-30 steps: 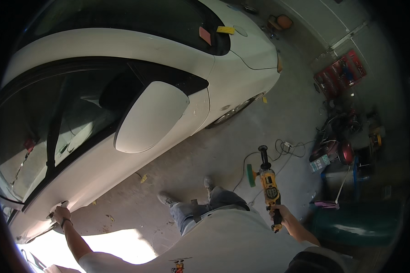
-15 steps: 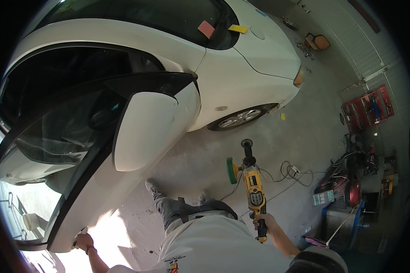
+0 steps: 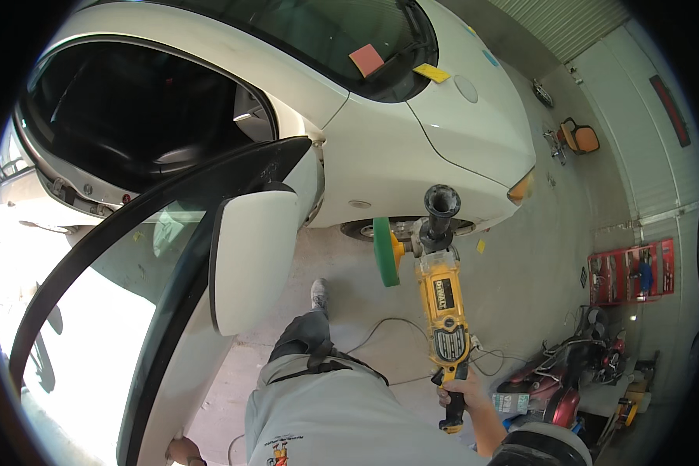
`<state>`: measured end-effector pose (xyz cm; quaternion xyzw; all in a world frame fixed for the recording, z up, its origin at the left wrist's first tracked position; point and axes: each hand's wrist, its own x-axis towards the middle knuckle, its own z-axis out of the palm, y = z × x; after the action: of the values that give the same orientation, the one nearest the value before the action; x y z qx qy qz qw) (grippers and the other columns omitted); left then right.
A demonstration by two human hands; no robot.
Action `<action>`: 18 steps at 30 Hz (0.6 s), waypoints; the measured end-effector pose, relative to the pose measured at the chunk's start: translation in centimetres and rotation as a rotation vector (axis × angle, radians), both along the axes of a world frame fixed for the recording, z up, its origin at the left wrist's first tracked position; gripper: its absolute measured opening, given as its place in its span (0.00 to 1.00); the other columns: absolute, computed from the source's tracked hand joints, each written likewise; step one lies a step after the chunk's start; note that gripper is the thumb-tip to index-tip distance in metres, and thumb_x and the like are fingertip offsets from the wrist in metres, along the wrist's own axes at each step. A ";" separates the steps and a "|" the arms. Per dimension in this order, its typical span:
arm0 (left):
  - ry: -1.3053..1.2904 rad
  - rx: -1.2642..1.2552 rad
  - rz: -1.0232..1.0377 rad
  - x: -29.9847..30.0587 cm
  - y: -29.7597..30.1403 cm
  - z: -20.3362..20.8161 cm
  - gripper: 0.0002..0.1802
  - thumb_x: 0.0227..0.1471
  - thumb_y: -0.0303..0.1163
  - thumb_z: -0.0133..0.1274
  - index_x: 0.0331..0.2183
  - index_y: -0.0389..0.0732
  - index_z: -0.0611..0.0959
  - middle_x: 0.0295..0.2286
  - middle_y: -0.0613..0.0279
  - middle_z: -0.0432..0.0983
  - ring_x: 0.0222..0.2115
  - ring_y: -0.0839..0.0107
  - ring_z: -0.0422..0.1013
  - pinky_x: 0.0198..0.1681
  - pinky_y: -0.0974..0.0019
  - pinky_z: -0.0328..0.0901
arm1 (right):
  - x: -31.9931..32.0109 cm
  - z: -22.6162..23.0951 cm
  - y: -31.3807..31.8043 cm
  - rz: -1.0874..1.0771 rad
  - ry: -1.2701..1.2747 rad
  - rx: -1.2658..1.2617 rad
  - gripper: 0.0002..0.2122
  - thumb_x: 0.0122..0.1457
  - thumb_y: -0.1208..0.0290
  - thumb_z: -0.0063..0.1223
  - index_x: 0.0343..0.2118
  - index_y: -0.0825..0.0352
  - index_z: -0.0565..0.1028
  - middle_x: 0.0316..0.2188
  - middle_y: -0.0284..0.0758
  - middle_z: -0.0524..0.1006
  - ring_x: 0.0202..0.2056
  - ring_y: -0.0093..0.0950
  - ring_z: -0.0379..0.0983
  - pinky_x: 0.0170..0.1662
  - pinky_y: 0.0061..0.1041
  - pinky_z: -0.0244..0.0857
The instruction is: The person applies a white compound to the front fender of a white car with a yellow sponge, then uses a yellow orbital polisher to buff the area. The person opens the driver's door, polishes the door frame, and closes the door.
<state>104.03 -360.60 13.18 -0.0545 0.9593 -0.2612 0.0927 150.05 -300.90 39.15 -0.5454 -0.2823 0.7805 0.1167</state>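
My right hand (image 3: 467, 392) is closed round the rear handle of a yellow and black polisher (image 3: 443, 303), held upright over the floor. A green pad (image 3: 385, 252) is fitted on its left side, and a black side handle (image 3: 441, 208) sticks out at the far end. At the lower left, my left hand (image 3: 185, 450) grips the edge of the white car door (image 3: 180, 365), its fingers partly hidden behind it. The door stands wide, with a white side mirror (image 3: 255, 260) on it. Beyond is the white car (image 3: 380, 140).
Pink (image 3: 366, 60) and yellow (image 3: 431, 73) cloths lie at the windscreen's base. A power cord (image 3: 392, 320) loops over the floor. To the right are a red tool rack (image 3: 631, 272), a red motorcycle (image 3: 559, 388) and an orange-seated stool (image 3: 580, 137).
The car door has swung further out, with my left hand still on it, and the dark car interior now shows. The polisher has risen closer to me in my right hand.
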 end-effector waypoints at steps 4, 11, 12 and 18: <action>-0.021 -0.058 0.085 4.7 2.3 0.0 0.16 0.55 0.38 0.53 0.33 0.35 0.88 0.35 0.50 0.84 0.38 0.51 0.81 0.40 0.51 0.75 | 0.8 3.4 5.8 0.160 -0.106 0.123 0.16 0.51 0.80 0.62 0.44 0.73 0.73 0.22 0.39 0.76 0.21 0.30 0.75 0.26 0.31 0.72; -0.015 -0.113 0.155 8.3 5.3 1.9 0.21 0.54 0.39 0.53 0.42 0.33 0.86 0.42 0.51 0.81 0.47 0.51 0.77 0.51 0.51 0.72 | 3.3 6.5 12.9 0.424 -0.138 0.095 0.15 0.50 0.80 0.64 0.42 0.72 0.74 0.22 0.37 0.78 0.21 0.27 0.76 0.27 0.30 0.73; -0.012 -0.118 0.182 8.9 5.8 2.0 0.23 0.54 0.40 0.53 0.45 0.32 0.84 0.45 0.50 0.80 0.50 0.51 0.75 0.55 0.52 0.70 | 3.8 6.3 14.3 0.462 -0.154 0.076 0.14 0.51 0.80 0.64 0.41 0.72 0.75 0.22 0.37 0.78 0.21 0.27 0.76 0.27 0.29 0.73; -0.032 0.010 0.384 12.2 12.4 3.2 0.35 0.52 0.39 0.55 0.56 0.25 0.71 0.55 0.40 0.71 0.54 0.49 0.72 0.54 0.52 0.72 | 7.5 3.5 20.9 0.685 -0.224 0.036 0.10 0.50 0.80 0.64 0.37 0.73 0.78 0.23 0.35 0.78 0.21 0.25 0.76 0.27 0.27 0.73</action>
<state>116.23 -348.17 16.41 -0.2320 0.9310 -0.2346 0.1562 157.52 -279.99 42.67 -0.4992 -0.4733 0.7048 -0.1736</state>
